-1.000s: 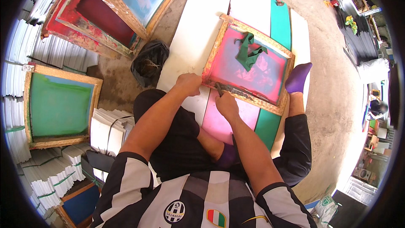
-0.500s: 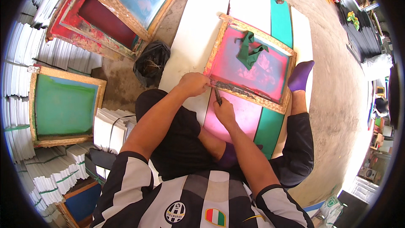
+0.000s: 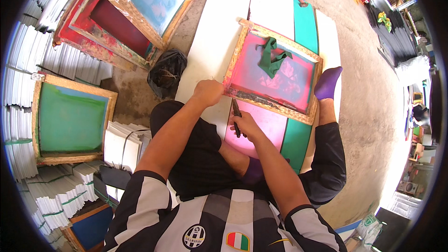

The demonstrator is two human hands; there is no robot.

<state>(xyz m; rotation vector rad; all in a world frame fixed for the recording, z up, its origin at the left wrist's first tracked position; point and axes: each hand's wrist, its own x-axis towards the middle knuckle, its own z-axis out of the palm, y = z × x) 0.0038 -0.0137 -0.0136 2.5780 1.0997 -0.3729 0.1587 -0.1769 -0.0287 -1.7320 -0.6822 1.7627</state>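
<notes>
A wooden screen-printing frame [image 3: 298,113] with pink-stained mesh rests tilted on the boards before me. Across the far part of its mesh lies a crumpled green cloth [image 3: 271,60]. My left hand [image 3: 208,92] is closed in a fist at the frame's near left corner; what its fingers hold, if anything, is hidden. In my right hand [image 3: 246,125] is a pair of dark pliers [image 3: 236,111], its jaws pointing away from me, just short of the frame's near edge. The handles show apart below the fingers.
White, pink and green boards [image 3: 301,141] lie beneath the frame. My purple-socked foot [image 3: 328,83] is against its right side. A black plastic bag [image 3: 167,72] sits to the left, near more screen frames [image 3: 112,94] and stacks of white sheets [image 3: 123,142].
My right hand has drawn the pliers back from the frame's near edge, and more of the tool shows. My left hand has shifted slightly left at the corner.
</notes>
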